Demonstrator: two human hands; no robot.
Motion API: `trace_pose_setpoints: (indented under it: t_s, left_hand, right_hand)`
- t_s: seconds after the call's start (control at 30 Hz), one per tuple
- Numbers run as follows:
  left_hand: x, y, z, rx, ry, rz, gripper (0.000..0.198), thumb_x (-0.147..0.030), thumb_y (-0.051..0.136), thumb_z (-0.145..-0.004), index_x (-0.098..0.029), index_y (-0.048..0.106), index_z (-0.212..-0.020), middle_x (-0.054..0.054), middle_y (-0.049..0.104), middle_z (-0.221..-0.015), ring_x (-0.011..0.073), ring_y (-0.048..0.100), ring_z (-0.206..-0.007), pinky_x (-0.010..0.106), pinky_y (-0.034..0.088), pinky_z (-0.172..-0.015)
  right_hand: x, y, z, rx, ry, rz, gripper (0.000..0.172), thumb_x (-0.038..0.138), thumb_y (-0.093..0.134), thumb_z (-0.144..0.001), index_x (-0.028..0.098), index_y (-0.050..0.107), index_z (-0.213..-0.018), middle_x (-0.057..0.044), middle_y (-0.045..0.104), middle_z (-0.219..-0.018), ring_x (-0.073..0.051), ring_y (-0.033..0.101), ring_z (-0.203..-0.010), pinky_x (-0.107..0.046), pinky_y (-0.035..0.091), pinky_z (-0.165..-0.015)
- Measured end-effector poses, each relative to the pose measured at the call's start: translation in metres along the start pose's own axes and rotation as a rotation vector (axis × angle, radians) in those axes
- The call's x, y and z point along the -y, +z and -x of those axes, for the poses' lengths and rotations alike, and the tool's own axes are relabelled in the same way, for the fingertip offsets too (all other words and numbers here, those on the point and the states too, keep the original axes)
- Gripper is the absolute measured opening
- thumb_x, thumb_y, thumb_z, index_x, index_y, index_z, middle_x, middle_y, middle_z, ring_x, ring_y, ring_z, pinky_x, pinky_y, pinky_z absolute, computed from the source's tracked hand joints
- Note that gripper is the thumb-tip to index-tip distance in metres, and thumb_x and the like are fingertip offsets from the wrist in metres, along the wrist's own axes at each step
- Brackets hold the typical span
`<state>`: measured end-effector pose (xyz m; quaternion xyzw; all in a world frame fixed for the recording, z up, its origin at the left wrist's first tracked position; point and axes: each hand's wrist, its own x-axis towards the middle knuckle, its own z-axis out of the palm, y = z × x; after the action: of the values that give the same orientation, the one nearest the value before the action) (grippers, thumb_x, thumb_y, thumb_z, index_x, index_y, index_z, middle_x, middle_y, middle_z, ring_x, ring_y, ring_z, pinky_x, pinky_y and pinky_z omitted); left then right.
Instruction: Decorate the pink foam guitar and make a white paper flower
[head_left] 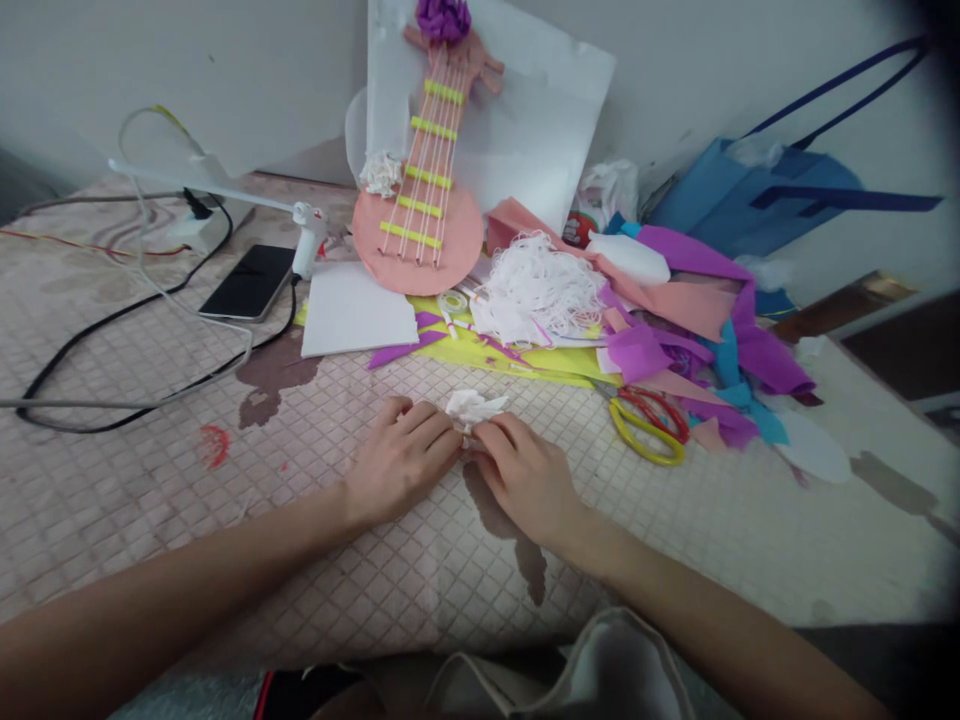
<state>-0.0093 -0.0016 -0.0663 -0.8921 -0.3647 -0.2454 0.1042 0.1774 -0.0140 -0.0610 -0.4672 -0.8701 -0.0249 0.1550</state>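
Note:
Between my two hands, low over the patterned tablecloth, is a small crumpled white piece [475,405] that looks like paper or cloth gathered into a flower shape. My left hand [405,455] has its fingers curled and pinched on the lower end of it. From the other side my right hand [525,475] pinches the same spot, fingertips nearly meeting the left ones. The fingers hide the gathered base. Beyond them leans a pink craft guitar [420,235] with white strings, yellow strips, a white ruffled flower [381,174] and a purple one [444,18].
Yellow-and-red-handled scissors [646,425] lie right of my hands. Behind are a heap of white string [541,290], purple fabric scraps [649,350] and a white pad [360,310]. At left are a phone [250,282], a glue gun [306,240] and cables. A blue bag [750,195] stands back right.

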Motion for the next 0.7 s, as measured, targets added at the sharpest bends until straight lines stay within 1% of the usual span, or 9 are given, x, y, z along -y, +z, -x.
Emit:
trace_pose_setpoints:
  t_s: [0.1, 0.27, 0.57, 0.63, 0.7]
  left_hand:
    - [-0.0004, 0.0, -0.0004, -0.005, 0.018, -0.008, 0.013, -0.019, 0.05, -0.088, -0.017, 0.057, -0.077, 0.0, 0.06, -0.075, 0.0165, 0.051, -0.077, 0.035, 0.034, -0.073]
    - [-0.0006, 0.0005, 0.0003, 0.0, 0.028, -0.02, 0.014, -0.019, 0.05, -0.088, -0.018, 0.056, -0.075, 0.0, 0.06, -0.074, 0.0167, 0.05, -0.077, 0.036, 0.034, -0.074]
    - [-0.0007, -0.0004, 0.0003, 0.001, 0.015, -0.012, 0.012, -0.019, 0.052, -0.086, -0.019, 0.055, -0.075, -0.001, 0.06, -0.074, 0.0172, 0.051, -0.077, 0.036, 0.034, -0.074]
    - [-0.0014, -0.0006, -0.0003, -0.004, -0.003, -0.005, 0.008, -0.018, 0.052, -0.086, -0.019, 0.055, -0.078, 0.0, 0.061, -0.076, 0.0172, 0.051, -0.078, 0.035, 0.034, -0.074]
    - [-0.002, -0.0002, -0.0009, -0.009, -0.03, 0.003, 0.003, -0.019, 0.053, -0.085, -0.019, 0.057, -0.086, 0.001, 0.062, -0.082, 0.0179, 0.052, -0.081, 0.035, 0.035, -0.074]
  right_hand:
    - [0.0009, 0.0022, -0.0015, -0.008, -0.02, 0.059, 0.011, 0.019, 0.045, -0.089, 0.019, 0.056, -0.093, -0.004, 0.058, -0.09, -0.015, 0.054, -0.071, -0.026, 0.039, -0.054]
    - [-0.0037, 0.0041, -0.0004, -0.04, -0.049, 0.085, 0.014, 0.016, 0.043, -0.089, 0.019, 0.056, -0.091, -0.003, 0.058, -0.087, -0.013, 0.053, -0.067, -0.025, 0.037, -0.054]
    - [-0.0066, 0.0056, 0.0035, -0.006, -0.04, 0.079, 0.012, 0.016, 0.046, -0.088, 0.02, 0.057, -0.091, -0.002, 0.058, -0.088, -0.013, 0.054, -0.069, -0.026, 0.037, -0.056]
    - [-0.0065, 0.0055, 0.0036, -0.001, -0.035, 0.072, 0.013, 0.017, 0.045, -0.088, 0.02, 0.057, -0.092, -0.003, 0.059, -0.088, -0.013, 0.054, -0.069, -0.026, 0.037, -0.056]
    - [-0.0064, 0.0051, 0.0034, 0.006, -0.031, 0.061, 0.014, 0.017, 0.044, -0.089, 0.02, 0.057, -0.093, -0.003, 0.059, -0.087, -0.013, 0.055, -0.07, -0.026, 0.037, -0.056]
